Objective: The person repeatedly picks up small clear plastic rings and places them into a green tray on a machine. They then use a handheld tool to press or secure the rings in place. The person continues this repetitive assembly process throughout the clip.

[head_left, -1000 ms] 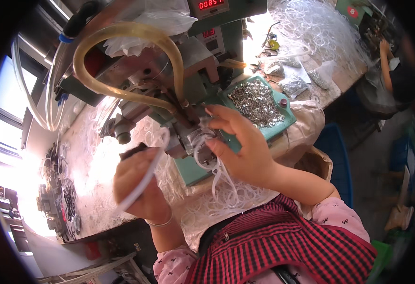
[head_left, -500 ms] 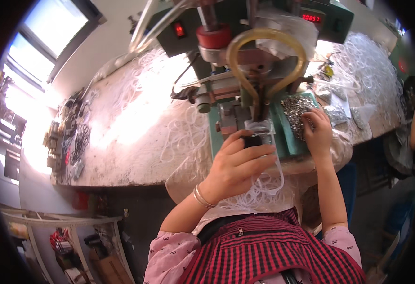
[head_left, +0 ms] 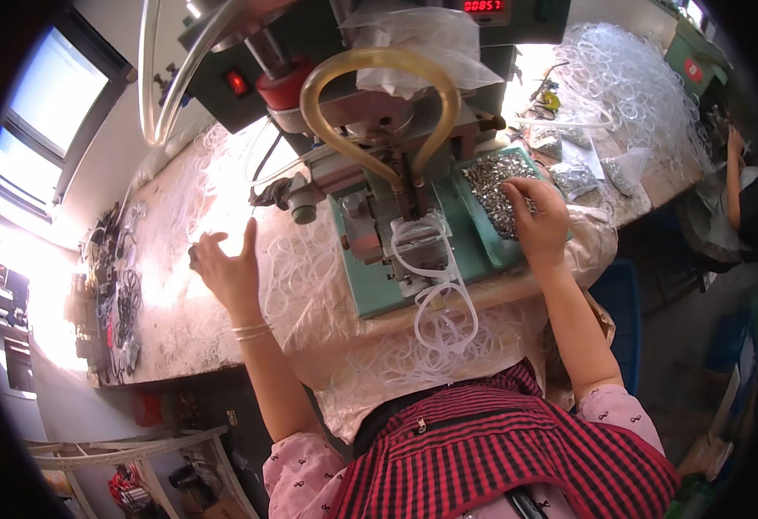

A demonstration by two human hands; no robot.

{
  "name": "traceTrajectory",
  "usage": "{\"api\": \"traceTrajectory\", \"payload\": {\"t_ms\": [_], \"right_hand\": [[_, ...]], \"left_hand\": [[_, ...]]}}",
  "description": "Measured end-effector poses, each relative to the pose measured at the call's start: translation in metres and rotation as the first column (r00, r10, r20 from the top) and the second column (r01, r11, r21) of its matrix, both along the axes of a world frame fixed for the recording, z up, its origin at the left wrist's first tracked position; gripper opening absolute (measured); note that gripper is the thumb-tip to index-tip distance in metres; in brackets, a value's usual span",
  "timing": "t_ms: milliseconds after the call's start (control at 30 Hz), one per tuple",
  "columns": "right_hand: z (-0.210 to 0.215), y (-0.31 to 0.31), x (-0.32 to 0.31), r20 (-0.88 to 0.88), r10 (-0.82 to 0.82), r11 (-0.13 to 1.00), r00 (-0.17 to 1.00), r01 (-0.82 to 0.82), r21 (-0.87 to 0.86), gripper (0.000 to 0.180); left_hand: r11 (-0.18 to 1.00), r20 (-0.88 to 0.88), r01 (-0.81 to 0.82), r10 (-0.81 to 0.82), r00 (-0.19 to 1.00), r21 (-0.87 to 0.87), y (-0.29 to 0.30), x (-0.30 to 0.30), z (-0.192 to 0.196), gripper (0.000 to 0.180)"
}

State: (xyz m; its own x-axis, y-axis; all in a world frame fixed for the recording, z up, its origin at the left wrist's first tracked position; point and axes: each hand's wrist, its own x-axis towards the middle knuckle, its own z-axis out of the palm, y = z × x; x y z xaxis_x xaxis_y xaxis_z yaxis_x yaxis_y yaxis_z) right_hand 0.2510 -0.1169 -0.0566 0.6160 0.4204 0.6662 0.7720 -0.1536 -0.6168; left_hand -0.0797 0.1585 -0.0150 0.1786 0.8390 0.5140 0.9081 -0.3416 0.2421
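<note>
A: We start at our left hand [head_left: 227, 270]. It is open, fingers spread, and holds nothing. It hovers over the loose clear tubing loops [head_left: 301, 277] heaped on the workbench [head_left: 171, 329], left of the press.

B: And our right hand [head_left: 536, 221]?

A: The fingers are curled down into the small metal clips [head_left: 493, 186] piled in the green tray [head_left: 482, 238]. We cannot tell whether a clip is already pinched. We judge the tray sits just beside the fixture so that clips stay within short reach.

B: Where is the workpiece?

A: A clear tube loop [head_left: 435, 277] lies on the fixture block [head_left: 418, 246] under the green bench press [head_left: 370, 112] and hangs over the front edge. An amber hose [head_left: 379, 65] arches above the head.
</note>
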Motion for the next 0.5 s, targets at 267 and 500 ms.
{"api": "traceTrajectory", "payload": {"t_ms": [267, 500], "right_hand": [[-0.012, -0.064, -0.003, 0.170, -0.163, 0.979, 0.972, 0.181, -0.095, 0.016], [0.015, -0.077, -0.028, -0.163, -0.022, 1.000, 0.986, 0.019, -0.016, 0.015]], "left_hand": [[0.990, 0.315, 0.124, -0.098, 0.944, -0.065, -0.007, 0.001, -0.108, 0.040], [0.869, 0.816, 0.443, -0.085, 0.572, -0.220, -0.053, -0.007, -0.028, 0.031]]}}
